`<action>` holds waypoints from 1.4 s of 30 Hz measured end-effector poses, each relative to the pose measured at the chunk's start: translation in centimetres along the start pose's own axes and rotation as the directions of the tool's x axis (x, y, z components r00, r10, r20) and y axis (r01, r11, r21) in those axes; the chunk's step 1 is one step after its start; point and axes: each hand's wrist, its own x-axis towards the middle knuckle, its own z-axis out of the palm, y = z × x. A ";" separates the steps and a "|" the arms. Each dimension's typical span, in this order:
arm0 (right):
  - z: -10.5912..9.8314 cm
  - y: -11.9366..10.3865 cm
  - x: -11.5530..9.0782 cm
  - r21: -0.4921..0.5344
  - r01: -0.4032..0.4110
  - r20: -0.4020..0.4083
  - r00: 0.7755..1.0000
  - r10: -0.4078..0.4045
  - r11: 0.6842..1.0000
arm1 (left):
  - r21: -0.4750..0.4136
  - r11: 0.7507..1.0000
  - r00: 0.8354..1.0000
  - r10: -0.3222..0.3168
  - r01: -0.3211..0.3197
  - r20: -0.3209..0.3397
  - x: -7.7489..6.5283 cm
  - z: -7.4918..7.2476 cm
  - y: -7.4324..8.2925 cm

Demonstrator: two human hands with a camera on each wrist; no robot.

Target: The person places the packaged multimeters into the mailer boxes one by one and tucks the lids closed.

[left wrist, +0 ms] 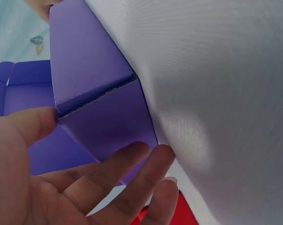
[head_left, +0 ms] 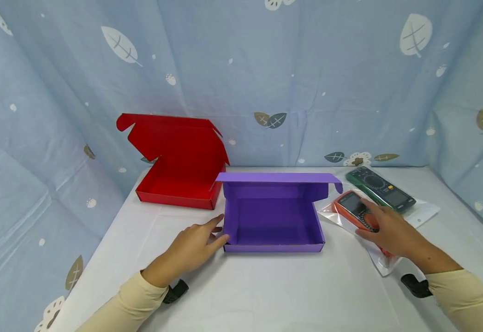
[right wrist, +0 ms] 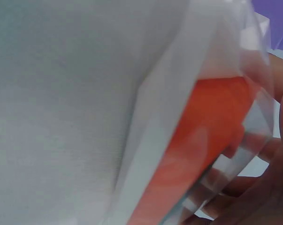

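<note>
A purple cardboard box (head_left: 274, 248) stands in the middle of the table, its lid raised. My left hand (head_left: 191, 244) holds the box's left side near the front corner. In the left wrist view, the thumb is at the top edge of the purple box (left wrist: 99, 126) and the fingers lie along its outer side. At the right, my right hand (head_left: 395, 233) grips an orange multimeter (head_left: 351, 204) in a clear plastic bag (head_left: 384, 265). The orange multimeter (right wrist: 202, 126) appears through the plastic in the right wrist view, tilted, fingers behind it.
A red cardboard box (head_left: 175, 199) with its lid raised stands at the back left, close to the purple box. Behind my right hand lies a green-edged multimeter (head_left: 378, 184) in a clear bag. A blue leaf-patterned curtain (head_left: 241, 83) hangs behind the white table (head_left: 274, 295).
</note>
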 end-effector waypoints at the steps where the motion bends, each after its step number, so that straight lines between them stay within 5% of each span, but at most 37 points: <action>1: 0.0 0.0 0.0 0.001 -0.003 -0.002 1.000 0.003 1.000 | 0.001 1.000 1.000 0.003 -0.003 0.000 0.0 0.0 0.0; 30: -0.6 0.4 -1.4 0.051 -0.011 -0.023 1.000 0.013 0.999 | 0.041 0.999 1.000 0.018 -0.017 -0.021 0.1 0.4 -0.1; 42: -1.7 -0.1 -3.1 0.058 0.022 -0.092 0.996 -0.017 0.998 | 0.049 0.998 0.999 0.043 -0.044 0.004 0.1 0.3 -0.2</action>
